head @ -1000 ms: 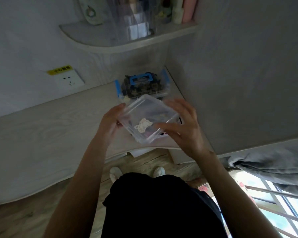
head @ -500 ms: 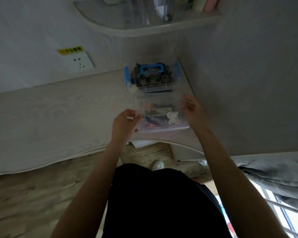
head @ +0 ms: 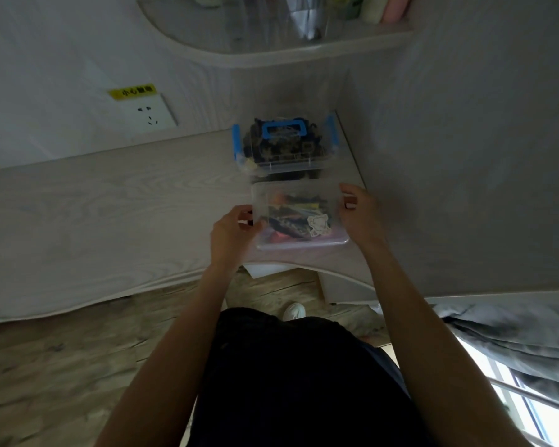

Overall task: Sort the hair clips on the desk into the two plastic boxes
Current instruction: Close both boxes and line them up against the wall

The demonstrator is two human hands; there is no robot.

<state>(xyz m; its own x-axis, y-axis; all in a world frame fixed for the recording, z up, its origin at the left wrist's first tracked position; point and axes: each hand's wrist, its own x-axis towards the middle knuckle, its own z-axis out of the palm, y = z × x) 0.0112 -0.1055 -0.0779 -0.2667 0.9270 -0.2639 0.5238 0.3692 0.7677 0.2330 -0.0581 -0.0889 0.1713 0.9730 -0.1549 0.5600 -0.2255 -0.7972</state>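
on the desk [head: 110, 201], left hand [head: 231, 232] and right hand [head: 360, 209] seemingly grip the clear box [head: 299, 217] of hair clips [head: 296, 216].

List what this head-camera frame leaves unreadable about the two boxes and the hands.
- Clear lidded plastic box: individual clips inside blur together, dim light.
- Blue-handled clear plastic box: contents a dark mass; count unreadable.
- Left hand, right hand: fingertips hidden behind the box sides.
- Curved shelf: items cut off by top edge.
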